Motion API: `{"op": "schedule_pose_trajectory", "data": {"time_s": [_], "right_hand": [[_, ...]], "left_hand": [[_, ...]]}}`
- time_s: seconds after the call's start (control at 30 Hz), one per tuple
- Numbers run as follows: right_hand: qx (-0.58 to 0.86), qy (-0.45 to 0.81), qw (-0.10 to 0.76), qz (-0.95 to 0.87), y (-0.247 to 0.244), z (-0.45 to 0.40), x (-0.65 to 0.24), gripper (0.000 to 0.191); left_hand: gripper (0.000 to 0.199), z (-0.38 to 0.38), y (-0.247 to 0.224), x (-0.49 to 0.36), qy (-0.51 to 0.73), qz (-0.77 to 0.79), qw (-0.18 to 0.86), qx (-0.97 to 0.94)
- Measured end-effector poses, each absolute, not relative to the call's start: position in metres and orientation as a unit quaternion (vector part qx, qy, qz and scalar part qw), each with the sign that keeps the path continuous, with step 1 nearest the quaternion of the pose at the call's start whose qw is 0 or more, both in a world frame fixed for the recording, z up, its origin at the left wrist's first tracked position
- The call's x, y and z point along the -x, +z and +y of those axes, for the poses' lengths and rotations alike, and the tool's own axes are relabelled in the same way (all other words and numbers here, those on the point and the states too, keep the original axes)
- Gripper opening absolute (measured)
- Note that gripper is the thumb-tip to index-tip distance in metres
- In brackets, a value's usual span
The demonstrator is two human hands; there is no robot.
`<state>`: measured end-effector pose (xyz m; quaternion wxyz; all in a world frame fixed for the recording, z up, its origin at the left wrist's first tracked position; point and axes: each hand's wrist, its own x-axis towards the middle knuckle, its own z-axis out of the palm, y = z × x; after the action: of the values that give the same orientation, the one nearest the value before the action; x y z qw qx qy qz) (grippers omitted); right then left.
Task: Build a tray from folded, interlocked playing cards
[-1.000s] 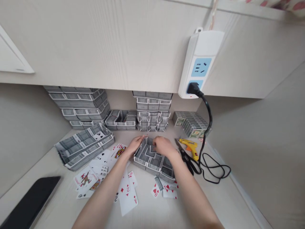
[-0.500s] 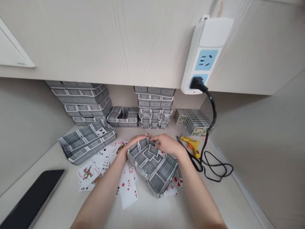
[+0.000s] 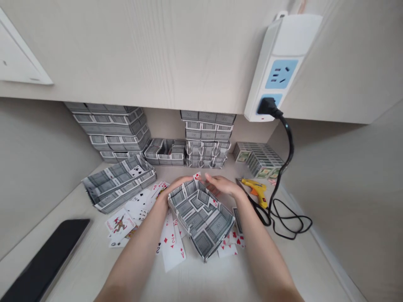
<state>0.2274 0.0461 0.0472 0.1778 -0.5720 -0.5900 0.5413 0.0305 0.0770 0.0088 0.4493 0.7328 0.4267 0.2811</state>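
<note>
An open box made of grey-backed playing cards stands tilted at an angle between my forearms. My left hand is at its far left corner, with its fingers partly hidden behind the wall. Close to the far right wall is my right hand, its thumb raised and its fingers apart, with nothing in it. A small folded card piece with red marks sticks up at the box's far edge, between the hands. Loose cards lie face up under and beside the box.
Another card box lies left, near a black phone. Card-box stacks stand at the back. A yellow glue gun, scissors and a black cable are right. A power strip hangs above.
My right hand has come off the box wall and opened, moving slightly right. The small red-marked card piece shows more. The whole view has shifted a little.
</note>
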Motion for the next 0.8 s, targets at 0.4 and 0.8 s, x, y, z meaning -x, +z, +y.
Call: {"op": "schedule_pose_trajectory", "data": {"time_s": [0.4, 0.8], "right_hand": [[0.485, 0.614, 0.289, -0.551, 0.058, 0.037, -0.201, 0.039], [0.622, 0.430, 0.228, -0.613, 0.089, 0.022, -0.205, 0.046]], "left_hand": [[0.060, 0.071, 0.012, -0.028, 0.310, 0.380, 0.619, -0.613], [0.056, 0.061, 0.018, -0.032, 0.303, 0.378, 0.753, -0.446]]}}
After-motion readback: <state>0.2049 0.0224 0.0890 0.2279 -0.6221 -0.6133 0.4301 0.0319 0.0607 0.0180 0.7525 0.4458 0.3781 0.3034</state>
